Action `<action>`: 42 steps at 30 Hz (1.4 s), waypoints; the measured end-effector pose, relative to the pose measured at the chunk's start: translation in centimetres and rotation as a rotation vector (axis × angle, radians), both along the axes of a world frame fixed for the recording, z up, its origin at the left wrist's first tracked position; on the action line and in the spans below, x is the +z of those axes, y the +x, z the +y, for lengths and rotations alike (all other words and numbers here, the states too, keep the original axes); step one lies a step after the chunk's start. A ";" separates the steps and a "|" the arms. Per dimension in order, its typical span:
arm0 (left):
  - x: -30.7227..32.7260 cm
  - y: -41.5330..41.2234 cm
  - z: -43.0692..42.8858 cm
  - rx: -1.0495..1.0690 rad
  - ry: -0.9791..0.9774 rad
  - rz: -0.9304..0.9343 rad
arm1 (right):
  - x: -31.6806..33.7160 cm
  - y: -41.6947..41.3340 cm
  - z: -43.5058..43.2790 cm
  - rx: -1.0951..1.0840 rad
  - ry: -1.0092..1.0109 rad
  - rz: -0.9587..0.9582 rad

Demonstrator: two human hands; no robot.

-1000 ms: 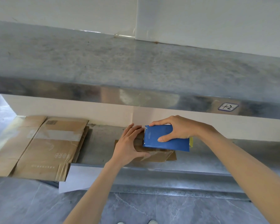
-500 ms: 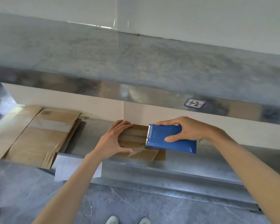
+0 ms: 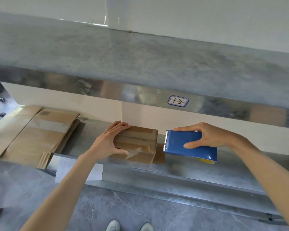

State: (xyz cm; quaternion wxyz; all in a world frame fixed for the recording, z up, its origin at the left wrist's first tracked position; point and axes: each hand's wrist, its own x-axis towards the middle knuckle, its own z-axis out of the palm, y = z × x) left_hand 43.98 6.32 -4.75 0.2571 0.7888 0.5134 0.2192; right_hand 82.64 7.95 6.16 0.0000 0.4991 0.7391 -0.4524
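A small taped cardboard box [image 3: 138, 144] sits on the lower metal shelf [image 3: 182, 170]. My left hand [image 3: 108, 142] grips its left end, fingers over the top and thumb on the front. My right hand [image 3: 205, 135] holds a blue tape dispenser [image 3: 178, 145] just right of the box, its toothed edge facing the box with a small gap between them. A bit of yellow shows under the dispenser's right end.
Flattened cardboard boxes [image 3: 32, 135] lie on the shelf's left part. A white sheet [image 3: 63, 167] hangs off the shelf's front edge. Above runs an upper metal shelf [image 3: 140, 64] with a label reading 1-2 [image 3: 178, 101]. Grey tiled floor and shoes [image 3: 129, 225] below.
My right hand has drawn the blue dispenser to the right, off the box top. My left hand stays gripping the box. The view has shifted right.
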 end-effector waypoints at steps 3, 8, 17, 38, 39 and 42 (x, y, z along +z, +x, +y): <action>-0.2 -0.1 0.1 -0.002 -0.004 -0.021 | -0.3 -0.2 -0.1 -0.002 0.016 -0.014; -0.3 0.0 0.2 0.004 0.002 -0.044 | -0.6 -0.6 0.1 -0.007 0.024 -0.045; -0.6 0.0 0.3 -0.007 0.009 -0.078 | -0.6 -2.5 1.0 0.028 0.058 -0.180; -0.7 0.6 0.1 -0.002 0.043 -0.130 | -1.0 -7.3 -0.3 -0.081 0.305 -0.380; -0.7 0.6 0.1 0.002 0.045 -0.130 | -1.5 -7.7 -0.5 -0.070 0.327 -0.419; -0.6 0.7 0.0 -0.011 0.045 -0.122 | -3.9 -9.0 -1.2 -0.051 0.413 -0.529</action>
